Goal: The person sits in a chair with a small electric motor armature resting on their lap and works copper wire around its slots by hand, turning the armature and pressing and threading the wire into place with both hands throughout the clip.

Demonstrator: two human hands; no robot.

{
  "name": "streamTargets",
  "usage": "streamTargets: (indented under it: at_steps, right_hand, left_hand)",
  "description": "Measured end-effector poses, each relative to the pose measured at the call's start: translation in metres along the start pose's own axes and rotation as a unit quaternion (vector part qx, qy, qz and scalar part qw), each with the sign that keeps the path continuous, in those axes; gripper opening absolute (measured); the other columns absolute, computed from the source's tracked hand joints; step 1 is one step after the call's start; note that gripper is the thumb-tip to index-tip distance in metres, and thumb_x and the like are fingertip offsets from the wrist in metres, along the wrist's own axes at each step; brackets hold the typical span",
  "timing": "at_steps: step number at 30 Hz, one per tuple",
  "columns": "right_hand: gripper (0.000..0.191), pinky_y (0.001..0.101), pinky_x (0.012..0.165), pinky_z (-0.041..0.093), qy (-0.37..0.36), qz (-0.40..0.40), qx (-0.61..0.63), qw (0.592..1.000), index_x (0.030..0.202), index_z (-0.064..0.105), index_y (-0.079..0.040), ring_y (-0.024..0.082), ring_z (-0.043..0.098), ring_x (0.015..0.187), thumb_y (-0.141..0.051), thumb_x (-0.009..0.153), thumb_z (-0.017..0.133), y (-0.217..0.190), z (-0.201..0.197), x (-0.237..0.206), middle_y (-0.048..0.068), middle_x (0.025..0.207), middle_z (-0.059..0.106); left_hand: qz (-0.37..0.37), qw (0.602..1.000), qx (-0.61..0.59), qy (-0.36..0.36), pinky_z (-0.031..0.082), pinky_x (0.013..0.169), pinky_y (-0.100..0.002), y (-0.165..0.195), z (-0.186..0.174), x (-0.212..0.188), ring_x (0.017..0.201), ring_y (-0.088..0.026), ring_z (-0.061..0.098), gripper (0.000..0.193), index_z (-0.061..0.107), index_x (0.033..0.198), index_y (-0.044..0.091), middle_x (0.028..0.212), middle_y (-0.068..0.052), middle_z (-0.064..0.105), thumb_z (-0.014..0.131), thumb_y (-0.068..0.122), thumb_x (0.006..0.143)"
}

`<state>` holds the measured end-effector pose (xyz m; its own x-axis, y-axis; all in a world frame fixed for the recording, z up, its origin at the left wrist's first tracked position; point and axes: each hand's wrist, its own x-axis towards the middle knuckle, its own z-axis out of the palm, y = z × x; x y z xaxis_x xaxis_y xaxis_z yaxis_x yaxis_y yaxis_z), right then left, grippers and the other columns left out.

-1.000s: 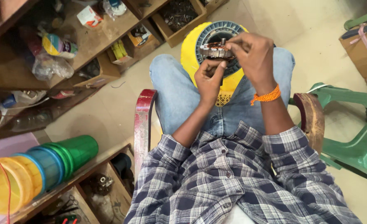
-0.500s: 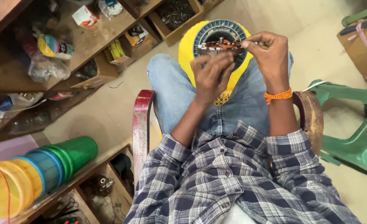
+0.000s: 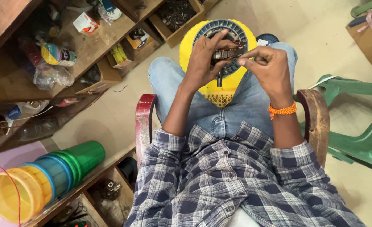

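I see the motor part [image 3: 227, 54] held between left hand [image 3: 203, 63] and right hand [image 3: 270, 69], above the stool [image 3: 219, 94]; shelves [image 3: 68, 54] left, stacked cups [image 3: 43, 180] lower left, chair [image 3: 362, 122] right.

Wooden shelf [image 3: 89, 50], left: small carton [image 3: 85, 23], wrapped roll [image 3: 58, 54], clear plastic bag [image 3: 51, 75]. Lower shelf [image 3: 114, 162]: nested plastic cups [image 3: 43, 180] on side. Tiled floor [image 3: 320, 38]: green plastic chair [image 3: 362, 122].

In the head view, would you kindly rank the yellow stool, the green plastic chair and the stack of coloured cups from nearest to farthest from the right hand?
1. Yellow stool: just beyond the right hand, between the knees.
2. Green plastic chair: off to the right.
3. Stack of coloured cups: far lower left, on the shelf.
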<state>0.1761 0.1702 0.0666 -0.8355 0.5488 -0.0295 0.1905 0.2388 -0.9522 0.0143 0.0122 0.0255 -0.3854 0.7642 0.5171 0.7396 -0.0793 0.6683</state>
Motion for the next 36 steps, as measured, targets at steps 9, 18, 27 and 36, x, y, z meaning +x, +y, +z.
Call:
streamTargets:
  at_steps: [9,18,27,36]
  right_hand:
    - [0.01,0.0281,0.052,0.026,0.047,-0.069,-0.085,0.993,0.097,0.074,0.0,0.005,0.031,0.058,-0.003,0.092,0.081,0.006,0.022,-0.012,-0.001,0.062,0.037]
    - [0.006,0.0278,0.054,0.033,0.08,-0.115,-0.036,0.99,0.097,0.069,0.001,0.005,0.042,0.06,0.001,0.097,0.075,0.036,0.049,-0.015,0.002,0.069,0.056]
    - [0.008,0.0284,0.065,0.049,0.049,-0.141,-0.098,0.984,0.095,0.074,0.0,0.014,0.066,0.07,0.0,0.09,0.08,0.026,0.021,-0.034,0.01,0.083,0.07]
    - [0.008,0.0332,0.07,0.045,-0.004,-0.209,-0.197,0.958,0.097,0.077,-0.002,0.019,0.064,0.075,-0.002,0.09,0.081,-0.004,-0.003,-0.016,0.01,0.087,0.071]
  left_hand:
    - [-0.025,0.999,-0.016,0.024,0.047,0.099,-0.035,0.002,0.003,0.001,0.097,-0.02,0.057,0.071,0.053,0.147,0.017,0.128,0.011,0.072,0.087,0.015,0.085]
    - [0.116,0.987,0.111,-0.003,0.045,0.096,-0.035,-0.002,-0.007,0.002,0.108,-0.021,0.056,0.033,0.076,0.114,0.027,0.138,0.011,0.061,0.082,0.017,0.083]
    - [0.201,0.938,0.226,0.167,0.044,0.084,-0.034,0.006,0.023,-0.018,0.096,-0.015,0.055,0.021,0.076,0.103,0.016,0.122,0.012,0.066,0.088,0.016,0.085]
    - [0.076,0.984,0.049,0.152,0.042,0.061,-0.032,0.01,0.038,-0.038,0.077,-0.015,0.07,0.016,0.067,0.094,0.006,0.103,-0.004,0.074,0.081,0.004,0.087]
